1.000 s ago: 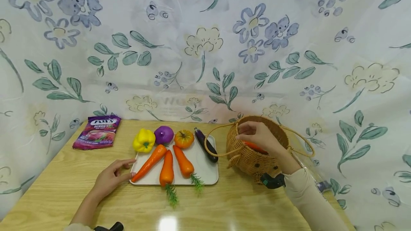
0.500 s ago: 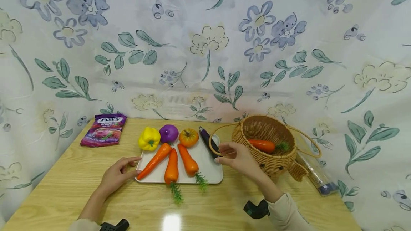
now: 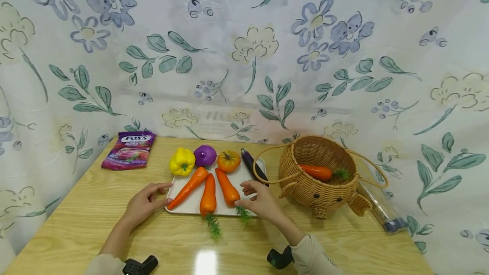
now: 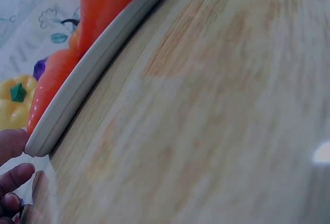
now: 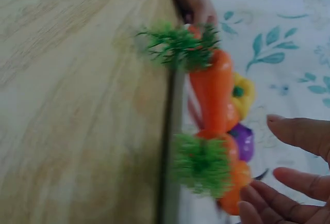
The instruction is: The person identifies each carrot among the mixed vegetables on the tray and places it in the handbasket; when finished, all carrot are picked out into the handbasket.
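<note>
On a white tray (image 3: 191,212) lie three orange carrots: a left one (image 3: 188,189), a middle one (image 3: 208,196) with green leaves and a right one (image 3: 228,189), also leafy. My right hand (image 3: 263,203) hovers at the right carrot's leafy end, thumb and fingers spread apart, holding nothing. In the right wrist view its fingers stand apart beside the carrots. My left hand (image 3: 144,204) touches the tray's left edge with relaxed fingers; in the left wrist view the thumb (image 4: 13,144) meets the tray corner. A fourth carrot (image 3: 317,172) lies inside a wicker basket (image 3: 317,194).
Along the tray's back are a yellow bell pepper (image 3: 182,162), a purple onion (image 3: 205,156), a small pumpkin (image 3: 229,161) and an eggplant (image 3: 250,164). The basket handle (image 3: 263,179) loops over the tray's right side. A purple candy bag (image 3: 130,150) lies back left; a clear-wrapped package (image 3: 382,209) lies behind the basket.
My right hand has come out of the basket, leaving a carrot there, and moved left past the eggplant to the right carrot. The left hand stays at the tray edge.
</note>
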Available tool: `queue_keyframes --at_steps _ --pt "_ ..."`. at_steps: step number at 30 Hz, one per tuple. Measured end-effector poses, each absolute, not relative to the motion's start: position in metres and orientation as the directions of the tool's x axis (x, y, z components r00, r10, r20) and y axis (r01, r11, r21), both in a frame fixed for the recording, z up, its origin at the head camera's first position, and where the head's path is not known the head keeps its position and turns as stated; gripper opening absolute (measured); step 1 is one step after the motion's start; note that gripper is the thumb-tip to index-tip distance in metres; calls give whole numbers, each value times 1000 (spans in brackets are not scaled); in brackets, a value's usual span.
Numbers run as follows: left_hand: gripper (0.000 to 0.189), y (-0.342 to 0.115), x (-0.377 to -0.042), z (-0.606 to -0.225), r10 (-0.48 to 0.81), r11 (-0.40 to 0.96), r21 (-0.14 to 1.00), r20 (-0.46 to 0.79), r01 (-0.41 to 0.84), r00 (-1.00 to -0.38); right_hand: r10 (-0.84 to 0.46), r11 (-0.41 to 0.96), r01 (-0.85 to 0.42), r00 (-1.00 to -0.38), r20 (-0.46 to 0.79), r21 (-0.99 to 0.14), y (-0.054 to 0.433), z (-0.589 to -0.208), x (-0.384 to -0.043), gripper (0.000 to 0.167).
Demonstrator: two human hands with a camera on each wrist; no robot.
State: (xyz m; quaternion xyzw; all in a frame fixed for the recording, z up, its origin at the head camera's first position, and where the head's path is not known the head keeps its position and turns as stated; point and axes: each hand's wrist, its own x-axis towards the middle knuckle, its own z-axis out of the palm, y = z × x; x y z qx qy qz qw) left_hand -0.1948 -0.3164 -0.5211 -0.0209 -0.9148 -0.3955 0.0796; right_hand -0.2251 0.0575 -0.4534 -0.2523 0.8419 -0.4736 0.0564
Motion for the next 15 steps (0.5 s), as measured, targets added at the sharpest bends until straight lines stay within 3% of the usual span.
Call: queue_keyframes --at_steps 7,15 --pt "45 -316 -195 -524 -29 678 728 164 101 -986 -387 464 -380 -900 202 -801 41 -479 -231 51" --pt "45 -316 -195 -523 -31 673 732 167 103 -985 -323 534 -343 -927 188 -773 22 -494 -235 56"
